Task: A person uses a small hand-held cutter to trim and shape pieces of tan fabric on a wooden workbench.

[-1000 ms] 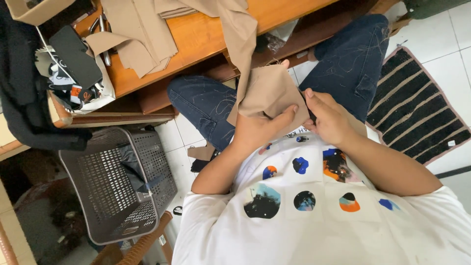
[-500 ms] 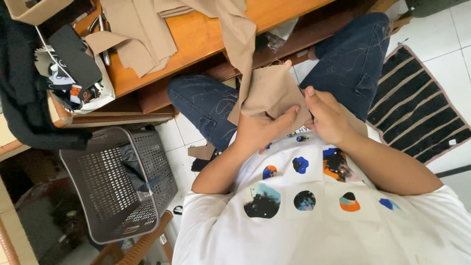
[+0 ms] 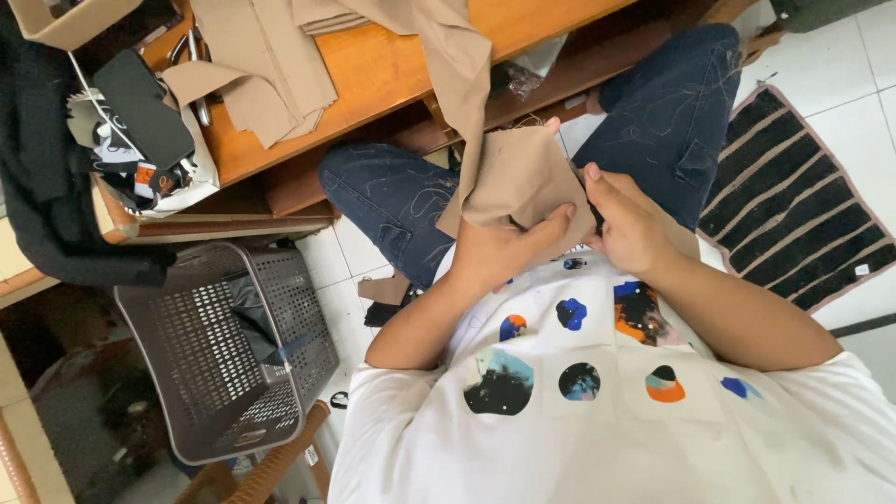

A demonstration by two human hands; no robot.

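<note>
Both hands pinching tan cloth

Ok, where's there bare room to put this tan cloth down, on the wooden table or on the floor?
The orange wooden table has a bare strip between the loose tan fabric pieces and the hanging tan cloth held by the left hand and right hand. White floor tiles lie free beyond the striped mat. The table's end by the grey plastic basket is crowded.

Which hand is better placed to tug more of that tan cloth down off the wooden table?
Probably the left hand: it grips the tan cloth just below the strip hanging from the wooden table. The right hand pinches the cloth's opposite edge, away from that strip.
</note>
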